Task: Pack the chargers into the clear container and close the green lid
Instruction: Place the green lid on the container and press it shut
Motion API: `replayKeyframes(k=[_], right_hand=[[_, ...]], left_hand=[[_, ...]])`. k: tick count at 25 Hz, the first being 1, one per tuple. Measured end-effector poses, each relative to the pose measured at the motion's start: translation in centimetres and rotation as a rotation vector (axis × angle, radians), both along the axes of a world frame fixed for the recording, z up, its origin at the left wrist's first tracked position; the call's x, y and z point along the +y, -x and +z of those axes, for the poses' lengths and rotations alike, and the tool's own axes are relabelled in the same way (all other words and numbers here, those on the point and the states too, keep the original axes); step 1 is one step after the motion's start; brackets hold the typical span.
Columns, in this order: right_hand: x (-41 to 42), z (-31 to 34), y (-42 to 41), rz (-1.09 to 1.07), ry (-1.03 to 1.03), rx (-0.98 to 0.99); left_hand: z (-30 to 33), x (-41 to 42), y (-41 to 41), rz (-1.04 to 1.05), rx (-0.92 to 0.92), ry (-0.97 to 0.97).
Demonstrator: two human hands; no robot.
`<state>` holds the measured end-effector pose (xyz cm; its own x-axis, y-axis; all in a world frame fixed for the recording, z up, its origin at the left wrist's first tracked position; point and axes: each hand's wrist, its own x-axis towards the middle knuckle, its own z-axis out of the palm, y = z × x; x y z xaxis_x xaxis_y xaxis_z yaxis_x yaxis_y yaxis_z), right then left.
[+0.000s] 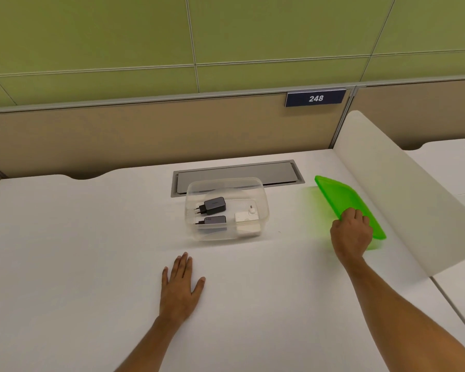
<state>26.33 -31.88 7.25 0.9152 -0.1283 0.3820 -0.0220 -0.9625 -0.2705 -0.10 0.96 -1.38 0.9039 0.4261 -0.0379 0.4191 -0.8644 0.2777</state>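
The clear container stands open on the white desk, slightly right of centre. Inside it lie two dark grey chargers, one behind the other, and a white charger to their right. The green lid is to the right of the container, tilted up on its edge near the white divider. My right hand grips the lid's near left edge. My left hand lies flat on the desk in front of the container, fingers spread, holding nothing.
A grey cable hatch is set into the desk just behind the container. A white divider panel rises at the right, close behind the lid. A beige partition with a sign reading 248 closes the back.
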Motion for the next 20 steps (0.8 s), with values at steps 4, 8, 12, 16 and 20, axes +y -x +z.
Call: replayKeyframes(k=[4,8,12,16,20], right_hand=[[2.1,3.3,-1.1,0.043,-0.062,-0.090],[5.4,7.8,-1.3,0.111,-0.200,-0.149],[9.2,12.3,-0.2,0.240,-0.349,-0.163],[12.6,15.5,1.7,0.371,-0.463,-0.135],[15.0,17.5,3.7,0.466,-0.609,-0.071]], left_hand=[[0.9,-0.5,-0.6,0.027,-0.049,0.043],[3.1,-1.2,-2.5,0.025,-0.225,0.061],[6.6,-1.3,-5.2,0.031,-0.397,0.118],[10.3,-1.2,-7.5,0.058,-0.525,0.237],[12.8,0.1,-9.4,0.139,-0.620,0.388]])
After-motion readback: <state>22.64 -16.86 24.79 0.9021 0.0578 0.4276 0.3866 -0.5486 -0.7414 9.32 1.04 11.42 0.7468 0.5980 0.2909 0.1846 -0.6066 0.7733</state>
